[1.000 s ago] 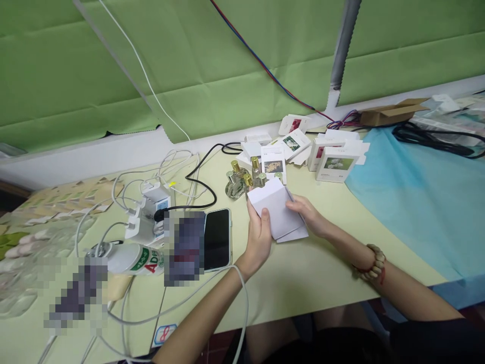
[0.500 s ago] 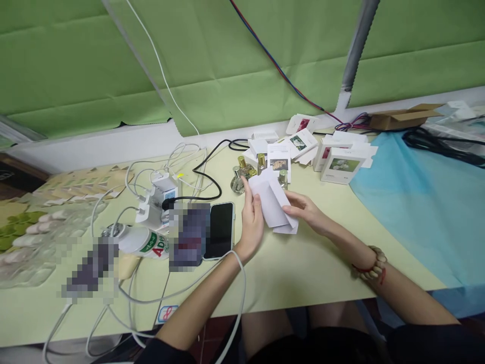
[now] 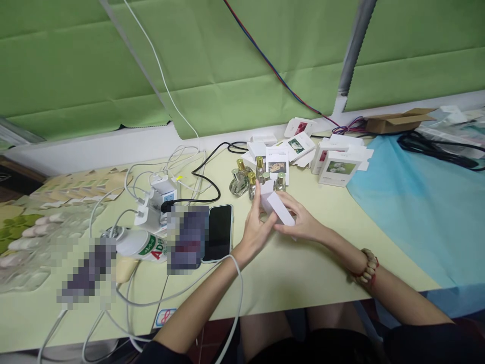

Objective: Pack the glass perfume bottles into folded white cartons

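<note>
Between my two hands is a small white cardboard box (image 3: 281, 208), tilted, with a flap standing up at its far end. My left hand (image 3: 257, 225) grips its left side, thumb pressed on the card. The fingers of my right hand (image 3: 303, 220) are bent round its right side. Just beyond the box stand several small glass perfume bottles (image 3: 239, 184) with gold caps, some partly hidden by it. Behind them lie flat white cartons, one a carton with a flower picture (image 3: 278, 164). Two formed white boxes (image 3: 338, 169) stand to the right.
A black phone (image 3: 219, 232) lies left of my hands, near a white bottle (image 3: 138, 244) and a power strip (image 3: 151, 207) with tangled cables. One white cable (image 3: 239, 288) crosses my left forearm. Blue sheeting (image 3: 409, 217) covers the right side; a brown carton (image 3: 397, 121) sits at the back.
The white card, flatter and folded before, now has the shape of a narrow box turned end-on. Both hands have closed in around it, and more perfume bottles show behind.
</note>
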`<state>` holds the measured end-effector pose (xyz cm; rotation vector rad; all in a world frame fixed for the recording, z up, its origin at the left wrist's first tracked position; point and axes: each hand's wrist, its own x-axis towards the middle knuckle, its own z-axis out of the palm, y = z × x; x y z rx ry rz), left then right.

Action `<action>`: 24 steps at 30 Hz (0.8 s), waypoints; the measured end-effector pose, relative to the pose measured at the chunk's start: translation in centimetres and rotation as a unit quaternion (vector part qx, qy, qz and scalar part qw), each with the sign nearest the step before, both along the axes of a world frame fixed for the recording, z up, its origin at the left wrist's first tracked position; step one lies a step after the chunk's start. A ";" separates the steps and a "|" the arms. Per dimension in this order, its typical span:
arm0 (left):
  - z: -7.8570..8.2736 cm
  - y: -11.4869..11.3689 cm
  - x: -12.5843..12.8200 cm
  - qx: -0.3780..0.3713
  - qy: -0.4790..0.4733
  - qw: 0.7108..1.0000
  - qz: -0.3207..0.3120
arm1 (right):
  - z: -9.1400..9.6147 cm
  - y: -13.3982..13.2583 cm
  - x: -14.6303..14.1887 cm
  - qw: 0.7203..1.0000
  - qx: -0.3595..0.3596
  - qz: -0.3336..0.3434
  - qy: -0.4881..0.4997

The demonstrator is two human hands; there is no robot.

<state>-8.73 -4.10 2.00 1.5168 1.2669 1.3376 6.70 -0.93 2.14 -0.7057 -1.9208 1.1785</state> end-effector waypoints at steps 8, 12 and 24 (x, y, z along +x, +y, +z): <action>0.4 -0.2 0.2 -0.039 -0.066 0.995 -0.060 | -0.5 -0.1 0.2 0.993 0.087 -0.001 -0.076; 0.3 -0.1 0.1 -0.051 -0.094 0.993 -0.055 | -0.9 -0.1 0.1 0.993 0.098 0.011 -0.065; -0.3 0.2 -0.1 -0.036 -0.068 0.995 -0.059 | -0.3 -0.3 0.1 0.994 0.108 0.022 -0.016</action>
